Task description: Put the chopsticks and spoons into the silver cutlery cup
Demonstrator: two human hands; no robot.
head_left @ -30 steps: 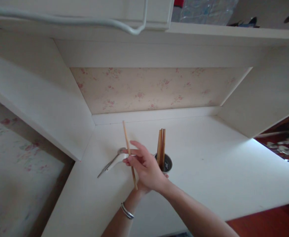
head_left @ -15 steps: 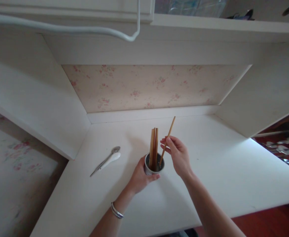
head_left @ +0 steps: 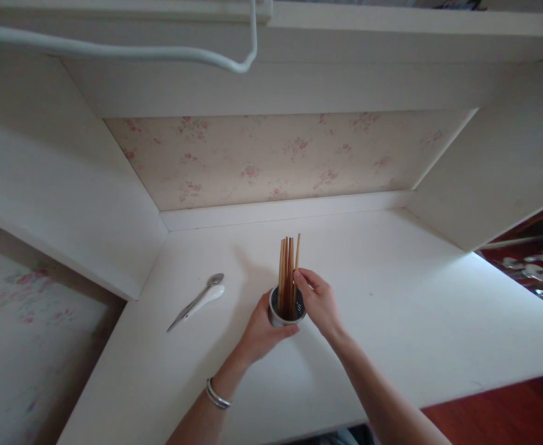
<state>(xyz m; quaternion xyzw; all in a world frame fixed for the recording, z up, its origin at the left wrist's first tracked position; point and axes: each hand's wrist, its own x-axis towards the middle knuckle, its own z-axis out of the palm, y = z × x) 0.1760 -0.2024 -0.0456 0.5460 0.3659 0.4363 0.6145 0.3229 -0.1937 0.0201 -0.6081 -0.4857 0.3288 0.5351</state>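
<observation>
Where the head camera looks down on the white tabletop, the left hand is wrapped around a small grey cup standing near its middle. The right hand pinches one chopstick, which seems to stand in the cup beside the other chopsticks. Two spoons lie well to the left.

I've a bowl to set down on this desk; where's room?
Widest bare patch: right half of the desk, between right hand and side panel. Also behind the cup, before the back ledge. Crowded: the middle, left hand holding the cup of chopsticks, and the spoons left of it.
</observation>
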